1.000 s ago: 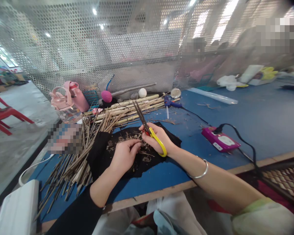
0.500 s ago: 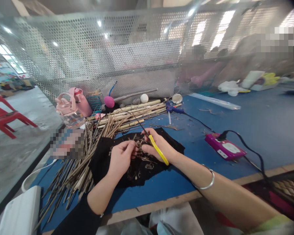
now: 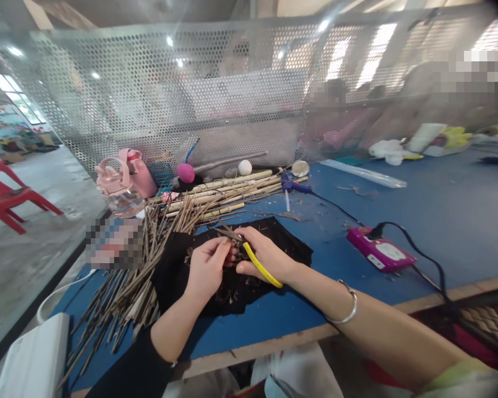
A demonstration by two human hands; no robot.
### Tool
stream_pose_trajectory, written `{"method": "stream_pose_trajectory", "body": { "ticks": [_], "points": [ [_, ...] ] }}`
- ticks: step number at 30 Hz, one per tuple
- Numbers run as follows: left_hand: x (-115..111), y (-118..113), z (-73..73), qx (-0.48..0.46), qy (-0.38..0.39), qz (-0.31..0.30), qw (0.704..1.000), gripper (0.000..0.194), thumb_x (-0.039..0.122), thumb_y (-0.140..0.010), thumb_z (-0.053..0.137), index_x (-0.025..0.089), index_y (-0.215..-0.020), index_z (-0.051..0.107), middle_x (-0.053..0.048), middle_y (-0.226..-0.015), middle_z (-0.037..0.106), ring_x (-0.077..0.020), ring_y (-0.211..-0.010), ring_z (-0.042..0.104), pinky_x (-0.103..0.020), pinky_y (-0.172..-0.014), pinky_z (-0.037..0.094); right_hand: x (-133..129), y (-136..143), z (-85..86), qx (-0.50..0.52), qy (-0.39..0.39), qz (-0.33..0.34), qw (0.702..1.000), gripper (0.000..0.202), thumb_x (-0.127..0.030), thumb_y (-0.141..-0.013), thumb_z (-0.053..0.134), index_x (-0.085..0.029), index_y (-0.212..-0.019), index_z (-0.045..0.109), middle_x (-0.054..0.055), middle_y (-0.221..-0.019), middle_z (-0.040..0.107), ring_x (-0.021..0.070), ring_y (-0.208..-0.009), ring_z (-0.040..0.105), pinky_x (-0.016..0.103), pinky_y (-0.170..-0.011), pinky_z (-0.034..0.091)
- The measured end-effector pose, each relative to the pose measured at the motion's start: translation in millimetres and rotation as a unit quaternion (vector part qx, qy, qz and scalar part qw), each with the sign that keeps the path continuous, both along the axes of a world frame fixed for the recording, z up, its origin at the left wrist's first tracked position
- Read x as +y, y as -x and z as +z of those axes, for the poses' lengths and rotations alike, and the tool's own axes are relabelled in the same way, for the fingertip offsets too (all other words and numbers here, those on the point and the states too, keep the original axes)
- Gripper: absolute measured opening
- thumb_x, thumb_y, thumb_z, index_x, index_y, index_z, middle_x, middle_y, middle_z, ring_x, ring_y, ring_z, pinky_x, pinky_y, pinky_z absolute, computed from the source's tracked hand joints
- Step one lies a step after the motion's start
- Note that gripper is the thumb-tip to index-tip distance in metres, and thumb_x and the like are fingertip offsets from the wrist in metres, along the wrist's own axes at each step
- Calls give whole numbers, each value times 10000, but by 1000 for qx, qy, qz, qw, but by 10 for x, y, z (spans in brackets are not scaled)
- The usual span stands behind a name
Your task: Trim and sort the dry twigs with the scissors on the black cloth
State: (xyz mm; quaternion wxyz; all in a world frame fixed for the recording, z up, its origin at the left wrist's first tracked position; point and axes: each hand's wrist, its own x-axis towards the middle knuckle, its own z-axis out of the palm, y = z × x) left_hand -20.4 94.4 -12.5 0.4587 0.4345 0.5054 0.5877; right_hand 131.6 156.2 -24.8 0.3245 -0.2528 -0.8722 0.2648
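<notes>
Yellow-handled scissors [image 3: 262, 266] are in my right hand [image 3: 263, 251], their dark blades parted and pointing left, close above my left fingertips. My left hand [image 3: 209, 262] pinches a small brown dried plant piece [image 3: 231, 243], mostly covered by the fingers. Both hands are over a black cloth [image 3: 174, 271] strewn with brown scraps. Left of the cloth lies a bundle of thin dry sticks [image 3: 126, 296], partly on its edge.
Bamboo lengths [image 3: 232, 185] lie behind the cloth beside a blue glue gun [image 3: 296, 186]. A purple power socket box [image 3: 379, 250] with cables sits right. A pink bottle [image 3: 120, 190] stands back left; a perforated metal screen [image 3: 232, 99] rises behind the table.
The scissors have swung down and left, so their blades now sit by my left fingertips and are spread apart. My left hand has barely shifted.
</notes>
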Motion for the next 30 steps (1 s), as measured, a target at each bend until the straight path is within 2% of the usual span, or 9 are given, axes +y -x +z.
{"method": "stream_pose_trajectory", "body": {
  "ticks": [5, 10, 15, 23, 30],
  "points": [
    [-21, -13, 34, 27, -41, 26, 998, 221, 332, -771, 593, 130, -748, 679, -15, -661, 645, -106, -579, 559, -204, -535, 461, -32, 27, -7, 18, -5, 0, 1000, 709, -733, -688, 491, -139, -1074, 521, 101, -923, 576, 215, -838, 551, 338, -756, 460],
    [-39, -2, 49, 64, -58, 46, 995, 220, 318, -781, 575, 135, -716, 677, -11, -638, 641, -107, -564, 558, -203, -532, 458, -35, 31, -1, 28, -11, -4, 1000, 653, -731, -689, 489, -151, -984, 546, 77, -844, 596, 193, -765, 553, 294, -691, 449],
    [-57, 6, 54, 90, -67, 60, 992, 211, 301, -776, 575, 137, -699, 682, -10, -616, 638, -106, -560, 558, -195, -531, 448, -13, 13, -14, 16, -20, -19, 999, 578, -680, -706, 537, -162, -961, 558, 76, -847, 611, 189, -769, 566, 283, -695, 449],
    [-24, 22, 35, 67, -59, 69, 994, 222, 326, -776, 578, 135, -718, 675, -14, -622, 640, -107, -553, 557, -199, -523, 453, -19, 14, -19, -7, -21, -44, 999, 432, -574, -774, 551, -167, -919, 562, 51, -779, 606, 165, -700, 557, 262, -633, 440],
    [-19, 31, 14, 99, -65, 41, 992, 188, 278, -782, 568, 139, -747, 689, 0, -613, 616, -108, -574, 559, -197, -539, 462, -56, 42, -46, -40, -56, -42, 997, 714, -697, -673, 556, -144, -1115, 467, 117, -977, 554, 232, -870, 557, 359, -759, 469]
  ]
}}
